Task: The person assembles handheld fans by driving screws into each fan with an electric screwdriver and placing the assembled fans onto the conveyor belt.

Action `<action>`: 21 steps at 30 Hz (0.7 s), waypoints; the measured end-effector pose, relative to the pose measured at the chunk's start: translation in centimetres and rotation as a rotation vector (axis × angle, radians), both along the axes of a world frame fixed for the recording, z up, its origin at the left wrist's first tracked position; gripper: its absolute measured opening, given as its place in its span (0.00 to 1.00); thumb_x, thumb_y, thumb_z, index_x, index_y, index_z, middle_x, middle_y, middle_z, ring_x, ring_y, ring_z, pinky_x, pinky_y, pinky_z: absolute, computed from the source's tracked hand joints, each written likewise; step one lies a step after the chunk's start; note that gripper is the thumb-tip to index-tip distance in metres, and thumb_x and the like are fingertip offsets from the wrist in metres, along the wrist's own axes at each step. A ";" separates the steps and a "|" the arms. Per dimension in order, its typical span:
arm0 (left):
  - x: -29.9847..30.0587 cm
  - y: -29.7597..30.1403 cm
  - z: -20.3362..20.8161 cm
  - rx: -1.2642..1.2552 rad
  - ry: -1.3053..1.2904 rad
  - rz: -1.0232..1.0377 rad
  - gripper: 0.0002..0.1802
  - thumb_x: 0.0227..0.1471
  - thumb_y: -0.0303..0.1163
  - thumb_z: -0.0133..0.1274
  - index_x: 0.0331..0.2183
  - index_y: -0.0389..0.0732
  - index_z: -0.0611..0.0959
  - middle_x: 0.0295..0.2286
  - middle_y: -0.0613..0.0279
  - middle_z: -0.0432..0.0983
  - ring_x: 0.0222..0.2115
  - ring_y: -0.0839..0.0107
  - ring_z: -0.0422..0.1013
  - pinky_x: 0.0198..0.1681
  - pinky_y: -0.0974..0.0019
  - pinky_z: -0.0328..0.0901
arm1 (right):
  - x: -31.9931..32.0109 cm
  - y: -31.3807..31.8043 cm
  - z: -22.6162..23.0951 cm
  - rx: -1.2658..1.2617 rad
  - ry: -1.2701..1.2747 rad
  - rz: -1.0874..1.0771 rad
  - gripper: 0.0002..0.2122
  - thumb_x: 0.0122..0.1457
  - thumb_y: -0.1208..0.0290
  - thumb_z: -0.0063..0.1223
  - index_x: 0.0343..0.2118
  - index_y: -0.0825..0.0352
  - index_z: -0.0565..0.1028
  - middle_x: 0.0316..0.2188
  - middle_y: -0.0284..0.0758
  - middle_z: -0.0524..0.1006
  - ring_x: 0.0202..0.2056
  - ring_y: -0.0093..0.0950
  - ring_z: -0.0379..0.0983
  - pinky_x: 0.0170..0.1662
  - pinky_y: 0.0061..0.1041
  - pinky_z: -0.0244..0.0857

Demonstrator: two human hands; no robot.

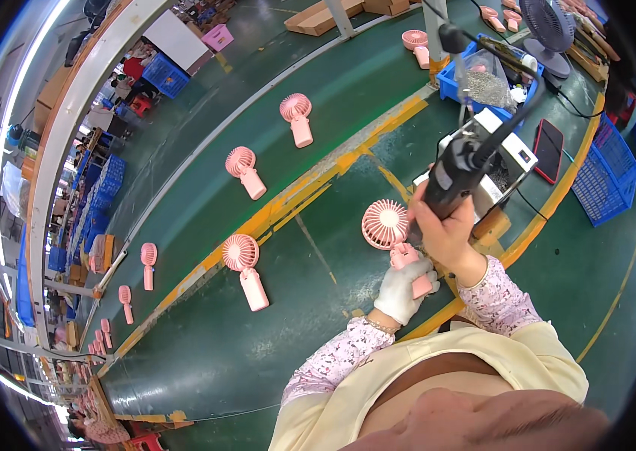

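Observation:
My left hand (400,293), in a white glove, is closed around the handle of a pink handheld fan (386,224). The fan's round grille faces up, just above the green bench. My bare right hand (449,237) grips a black electric screwdriver (453,177), held over the fan's neck. Its tip is hidden behind my fingers, so I cannot tell whether it touches the fan. Right behind the screwdriver stands a white box-shaped device (515,155), probably a screw feeder. A second pink fan (252,289) lies on the bench to the left.
Several pink fans, including one (300,131), lie along the green conveyor belt (197,180) beyond a yellow-taped edge. At the back right are a blue basket (449,83) with a bag of small metal parts, a grey desk fan (551,37) and a phone (549,152). A blue crate (607,177) stands at right.

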State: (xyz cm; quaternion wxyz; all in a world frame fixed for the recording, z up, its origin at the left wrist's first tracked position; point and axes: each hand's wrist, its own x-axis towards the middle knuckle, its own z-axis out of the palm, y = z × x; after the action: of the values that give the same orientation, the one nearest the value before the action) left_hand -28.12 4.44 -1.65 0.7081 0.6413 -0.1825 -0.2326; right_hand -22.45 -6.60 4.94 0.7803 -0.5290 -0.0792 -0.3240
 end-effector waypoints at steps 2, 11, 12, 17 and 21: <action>0.1 0.0 -0.5 -0.147 0.270 0.066 0.13 0.42 0.12 0.50 0.34 0.32 0.75 0.27 0.61 0.70 0.27 0.72 0.69 0.32 0.70 0.66 | 0.2 -1.5 -0.1 -0.183 0.055 -0.129 0.15 0.46 0.78 0.60 0.37 0.71 0.67 0.24 0.32 0.74 0.24 0.18 0.71 0.28 0.18 0.66; 0.1 -0.1 -1.1 -0.305 0.517 0.089 0.13 0.43 0.11 0.49 0.35 0.32 0.73 0.28 0.60 0.67 0.28 0.72 0.67 0.33 0.69 0.66 | 1.4 -2.7 1.2 -0.653 -0.104 -0.467 0.26 0.44 0.77 0.63 0.47 0.73 0.64 0.26 0.38 0.75 0.24 0.29 0.73 0.29 0.22 0.67; 0.1 -0.1 -1.0 -0.324 0.575 0.113 0.13 0.43 0.11 0.49 0.34 0.32 0.73 0.28 0.60 0.67 0.28 0.71 0.67 0.33 0.69 0.65 | 1.3 -2.6 1.5 -0.680 -0.148 -0.482 0.24 0.44 0.77 0.63 0.45 0.73 0.65 0.26 0.37 0.75 0.24 0.26 0.73 0.29 0.21 0.67; 0.6 0.0 -0.5 -0.431 0.617 0.057 0.12 0.42 0.12 0.50 0.34 0.32 0.73 0.27 0.60 0.68 0.28 0.71 0.67 0.32 0.68 0.65 | 0.8 -1.2 0.6 -0.090 0.095 -0.111 0.13 0.48 0.79 0.58 0.36 0.70 0.67 0.23 0.31 0.74 0.22 0.17 0.70 0.27 0.17 0.65; 0.3 0.2 -1.2 -0.307 0.508 0.086 0.13 0.40 0.16 0.54 0.32 0.36 0.76 0.27 0.60 0.70 0.28 0.68 0.70 0.32 0.65 0.66 | 0.3 0.0 -0.8 -0.166 -0.027 0.104 0.18 0.53 0.83 0.46 0.48 0.70 0.58 0.30 0.35 0.70 0.25 0.21 0.69 0.28 0.19 0.65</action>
State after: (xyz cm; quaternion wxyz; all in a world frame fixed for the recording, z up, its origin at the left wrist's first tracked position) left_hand -27.80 4.61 -2.81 0.8291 0.4549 -0.0049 -0.3250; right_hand -22.16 -6.60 4.15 0.7484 -0.5827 -0.1436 -0.2825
